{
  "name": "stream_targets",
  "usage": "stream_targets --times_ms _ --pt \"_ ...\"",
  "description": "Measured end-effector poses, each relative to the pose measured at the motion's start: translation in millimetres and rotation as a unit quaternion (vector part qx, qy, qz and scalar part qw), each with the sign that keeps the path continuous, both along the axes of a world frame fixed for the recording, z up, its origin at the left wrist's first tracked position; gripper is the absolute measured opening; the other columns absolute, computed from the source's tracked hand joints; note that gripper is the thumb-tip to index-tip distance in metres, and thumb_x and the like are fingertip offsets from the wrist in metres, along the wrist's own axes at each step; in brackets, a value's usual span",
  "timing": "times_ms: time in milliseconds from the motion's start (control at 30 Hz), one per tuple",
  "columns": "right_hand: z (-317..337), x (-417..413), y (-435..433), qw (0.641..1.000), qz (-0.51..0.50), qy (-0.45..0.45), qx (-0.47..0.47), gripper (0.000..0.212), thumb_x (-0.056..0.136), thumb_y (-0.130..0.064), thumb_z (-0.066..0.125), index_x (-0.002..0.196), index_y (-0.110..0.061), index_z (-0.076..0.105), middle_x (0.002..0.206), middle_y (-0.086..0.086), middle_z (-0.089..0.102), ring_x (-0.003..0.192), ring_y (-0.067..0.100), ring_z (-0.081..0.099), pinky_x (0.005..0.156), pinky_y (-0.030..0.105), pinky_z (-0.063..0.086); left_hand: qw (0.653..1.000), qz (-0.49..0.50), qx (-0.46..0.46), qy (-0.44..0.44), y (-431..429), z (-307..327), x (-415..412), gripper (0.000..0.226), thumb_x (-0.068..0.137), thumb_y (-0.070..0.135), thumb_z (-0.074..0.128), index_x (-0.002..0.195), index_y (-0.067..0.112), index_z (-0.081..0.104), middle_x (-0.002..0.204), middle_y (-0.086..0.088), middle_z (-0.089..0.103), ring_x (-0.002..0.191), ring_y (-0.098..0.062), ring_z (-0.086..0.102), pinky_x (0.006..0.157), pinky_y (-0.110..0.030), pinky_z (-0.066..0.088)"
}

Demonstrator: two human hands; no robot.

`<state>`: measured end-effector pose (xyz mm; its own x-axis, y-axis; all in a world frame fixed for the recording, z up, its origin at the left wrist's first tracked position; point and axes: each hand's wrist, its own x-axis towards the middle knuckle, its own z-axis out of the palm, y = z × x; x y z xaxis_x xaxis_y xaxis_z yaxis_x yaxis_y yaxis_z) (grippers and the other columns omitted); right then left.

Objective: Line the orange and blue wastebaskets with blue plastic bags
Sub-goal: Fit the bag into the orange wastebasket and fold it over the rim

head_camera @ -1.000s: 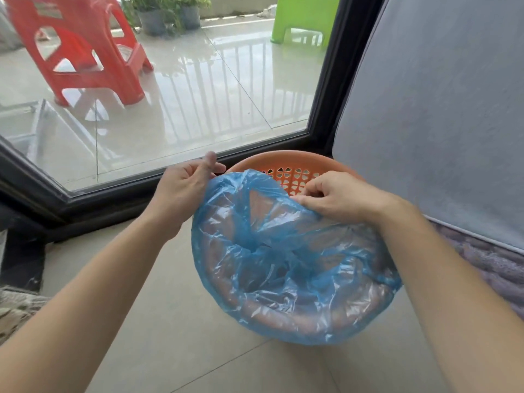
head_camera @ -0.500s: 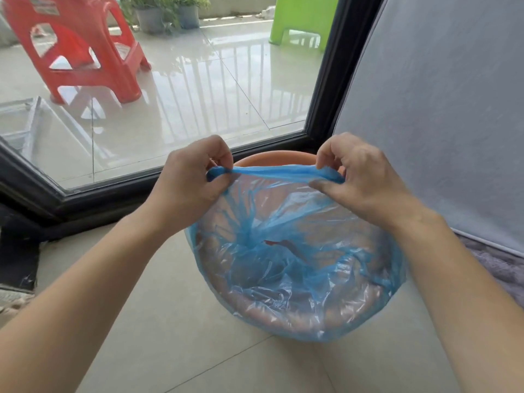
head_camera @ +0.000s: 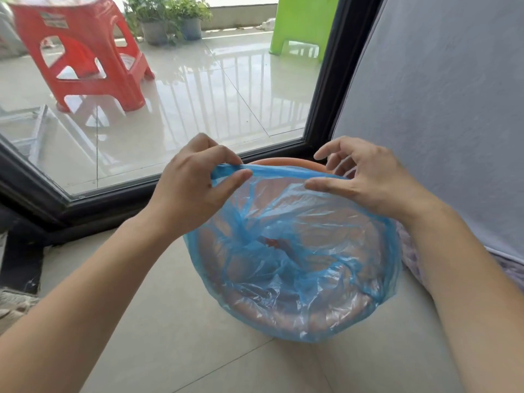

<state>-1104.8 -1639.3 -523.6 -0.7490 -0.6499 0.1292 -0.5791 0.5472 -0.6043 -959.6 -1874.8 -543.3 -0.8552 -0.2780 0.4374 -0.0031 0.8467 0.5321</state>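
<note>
Blue film is bunched between the thumb and fingers of the left hand point(head_camera: 195, 177), which pinches the far hem of the plastic bag point(head_camera: 297, 251) just above the back of the basket. The right hand point(head_camera: 365, 177) looks released: its fingers are spread and loose, and only the thumb lies against the same hem, gripping nothing that I can make out.

The bag already hangs inside the orange wastebasket point(head_camera: 283, 161), which stands on the tiled floor point(head_camera: 141, 336) between the glass door and a grey fabric panel point(head_camera: 439, 109). Its hem is folded over the near rim and both sides. The far rim is bare orange, so to my eye this liner lacks one last tug over the back edge.

No blue wastebasket is in sight, so I'd call that half untouched. Beyond the glass stand a red stool point(head_camera: 85, 52) and a green one point(head_camera: 300, 21).
</note>
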Motion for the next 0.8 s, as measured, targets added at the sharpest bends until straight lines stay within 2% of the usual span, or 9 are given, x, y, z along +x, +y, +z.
stream_targets --times_ms 67,167,233,300,367,433,533,633,800 --pt "0 -1 0 0.999 0.011 -0.026 -0.034 0.023 0.083 -0.05 0.069 0.087 -0.028 0.072 0.069 -0.009 0.063 0.057 0.0 0.05 0.057 0.017 0.043 1.0 -0.01 0.018 0.015 -2 1 -2 0.018 0.085 0.036 0.072 0.093 0.021 0.073 0.086 0.004 0.055 0.071 -0.006 0.053 0.066 -0.022 0.042" --pt "-3 2 -5 0.994 -0.002 -0.066 -0.09 0.037 0.095 -0.047 0.055 0.083 -0.016 0.07 0.06 0.005 0.056 0.052 0.004 0.047 0.051 0.017 0.041 0.999 -0.014 0.032 0.022 -1 1 -5 0.016 0.085 0.038 0.072 0.087 0.022 0.072 0.077 0.009 0.057 0.068 -0.003 0.053 0.063 -0.023 0.041" --pt "-5 2 -6 0.995 -0.05 -0.03 -0.082 0.044 0.098 -0.054 0.043 0.089 -0.018 0.068 0.055 0.001 0.051 0.047 0.005 0.044 0.048 0.018 0.039 0.999 -0.009 0.04 0.027 2 0 -6 0.018 0.085 0.04 0.072 0.085 0.023 0.072 0.073 0.011 0.059 0.065 -0.003 0.053 0.061 -0.026 0.042" --pt "-7 1 -5 0.994 -0.088 0.015 -0.061 0.048 0.097 -0.062 0.034 0.106 -0.027 0.065 0.06 -0.003 0.054 0.054 0.005 0.05 0.056 0.022 0.043 0.997 0.003 0.062 0.037 4 -1 -7 0.017 0.084 0.042 0.072 0.083 0.025 0.071 0.067 0.015 0.059 0.061 -0.001 0.053 0.06 -0.023 0.04" --pt "-5 2 -3 0.995 -0.057 0.027 -0.079 0.049 0.091 -0.067 0.043 0.121 -0.031 0.059 0.09 -0.006 0.062 0.079 0.001 0.059 0.071 0.02 0.048 0.995 0.015 0.087 0.042 5 -1 -9 0.017 0.084 0.043 0.072 0.081 0.027 0.07 0.063 0.014 0.06 0.057 -0.003 0.053 0.058 -0.02 0.04" --pt "-5 2 -4 0.997 -0.008 0.052 -0.058 0.045 0.086 -0.059 0.062 0.12 -0.03 0.062 0.103 -0.009 0.06 0.092 0.002 0.06 0.078 0.017 0.047 0.994 0.018 0.1 0.039 5 0 -10 0.017 0.083 0.044 0.072 0.08 0.027 0.069 0.063 0.011 0.061 0.056 -0.006 0.052 0.057 -0.019 0.041" --pt "-7 -2 -8 0.996 0.005 0.079 -0.039 0.017 0.092 -0.039 0.065 0.1 -0.025 0.071 0.088 -0.008 0.068 0.082 0.007 0.063 0.071 0.02 0.046 0.994 0.014 0.105 0.016 4 3 -11 0.024 0.08 0.05 0.07 0.082 0.026 0.069 0.066 0.008 0.062 0.057 -0.007 0.053 0.056 -0.015 0.041" --pt "-10 -9 -9 0.996 -0.021 0.075 -0.034 0.022 0.097 -0.037 0.055 0.098 -0.021 0.07 0.08 -0.006 0.066 0.072 0.004 0.058 0.065 0.024 0.043 0.99 0.026 0.124 -0.066 -3 3 -15 0.031 0.084 0.054 0.064 0.087 0.024 0.069 0.07 0.006 0.063 0.062 -0.01 0.053 0.058 -0.02 0.042" --pt "-15 -30 -16 0.999 -0.024 -0.008 0.023 0.016 0.098 -0.039 0.055 0.098 -0.026 0.064 0.081 -0.003 0.064 0.064 0.005 0.052 0.06 0.018 0.041 0.97 0.018 0.18 -0.162 -18 -11 -25 0.021 0.091 0.037 0.065 0.084 0.018 0.071 0.065 0.002 0.055 0.057 -0.011 0.045 0.053 -0.017 0.039"
